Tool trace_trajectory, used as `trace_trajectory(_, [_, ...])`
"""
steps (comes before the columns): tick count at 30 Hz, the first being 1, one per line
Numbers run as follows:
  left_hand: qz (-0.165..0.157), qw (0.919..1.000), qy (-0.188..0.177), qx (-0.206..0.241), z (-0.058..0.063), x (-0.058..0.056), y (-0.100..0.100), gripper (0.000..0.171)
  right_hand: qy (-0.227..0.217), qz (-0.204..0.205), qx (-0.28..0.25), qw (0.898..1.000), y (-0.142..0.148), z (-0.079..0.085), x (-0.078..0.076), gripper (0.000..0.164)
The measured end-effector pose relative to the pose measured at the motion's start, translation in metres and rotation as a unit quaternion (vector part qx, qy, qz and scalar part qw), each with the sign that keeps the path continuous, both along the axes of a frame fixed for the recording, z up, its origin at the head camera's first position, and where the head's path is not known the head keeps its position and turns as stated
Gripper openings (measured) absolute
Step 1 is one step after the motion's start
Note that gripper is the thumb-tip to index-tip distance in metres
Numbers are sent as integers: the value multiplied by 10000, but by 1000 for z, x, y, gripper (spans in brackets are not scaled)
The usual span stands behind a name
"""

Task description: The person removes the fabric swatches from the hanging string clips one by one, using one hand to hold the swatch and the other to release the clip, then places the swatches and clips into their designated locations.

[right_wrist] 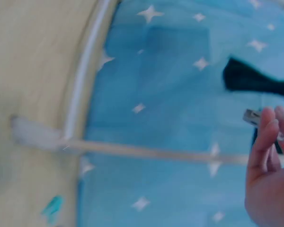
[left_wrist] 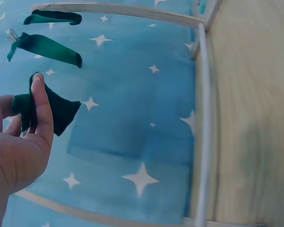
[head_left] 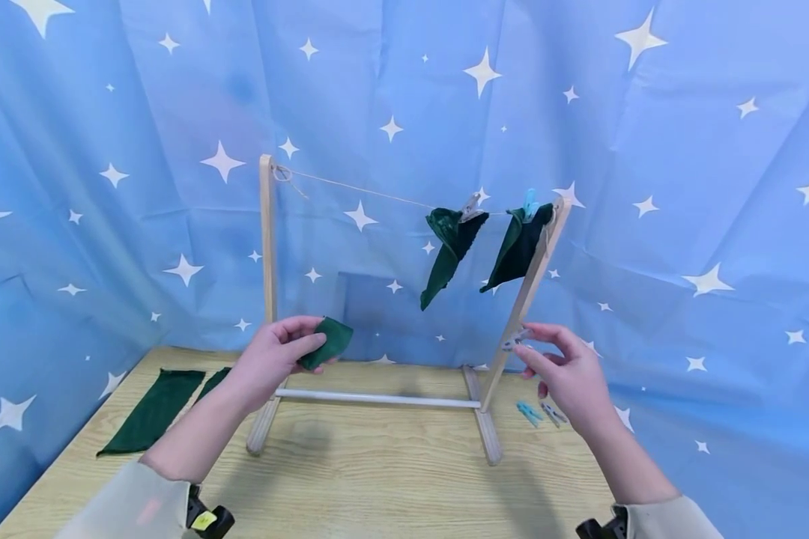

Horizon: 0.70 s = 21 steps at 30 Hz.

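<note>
Between its thumb and fingers my left hand [head_left: 279, 355] pinches a small green cloth [head_left: 335, 343], held in front of the rack's left side; the left wrist view shows the same cloth [left_wrist: 60, 109] folded over at the fingers. By the right post, my right hand [head_left: 569, 367] pinches a grey clothespin [head_left: 516, 339], whose end [right_wrist: 252, 117] sticks out past the fingertips in the right wrist view. On the string [head_left: 364, 187] hang two green cloths: one [head_left: 450, 251] under a grey clothespin [head_left: 470, 207], the other [head_left: 520, 243] under a blue clothespin [head_left: 529, 203].
The wooden rack [head_left: 268, 239] stands on the table [head_left: 377, 464], with a white bar [head_left: 377, 398] low between its feet. A blue clothespin [head_left: 529, 412] and a grey one [head_left: 553, 414] lie at right. Green cloths [head_left: 155, 412] lie at left. A starred blue curtain [head_left: 350, 90] hangs behind.
</note>
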<state>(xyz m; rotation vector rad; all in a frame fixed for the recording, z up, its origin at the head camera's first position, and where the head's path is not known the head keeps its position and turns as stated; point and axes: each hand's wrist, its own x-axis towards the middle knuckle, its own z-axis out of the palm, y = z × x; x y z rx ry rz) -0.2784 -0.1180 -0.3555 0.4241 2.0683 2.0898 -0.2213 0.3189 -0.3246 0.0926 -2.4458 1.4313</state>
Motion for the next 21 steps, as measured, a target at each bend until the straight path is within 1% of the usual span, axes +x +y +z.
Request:
trace_trajectory(6, [73,9996,-253,-44,-22,5,-10,51,-257,-467,-56,9986,37,-40,0,52])
trace_trajectory(9, [107,9993,-359,-32,-33,7,-14,49,-480,-629,-168,9967,57,-59,-1,54])
trace_trajectory(12, [156,9988,-460,-33,-45,8,-16,47,-743,-663,-300,9946,75,-77,0,57])
trace_trajectory(16, [204,9983,-548,-66,-57,9,-18,46,-1092,-746,-480,9900,94,-96,0,63])
trace_trajectory(21, [224,9975,-677,-26,-71,8,-20,48,-1545,-947,-727,9807,116,-115,-1,62])
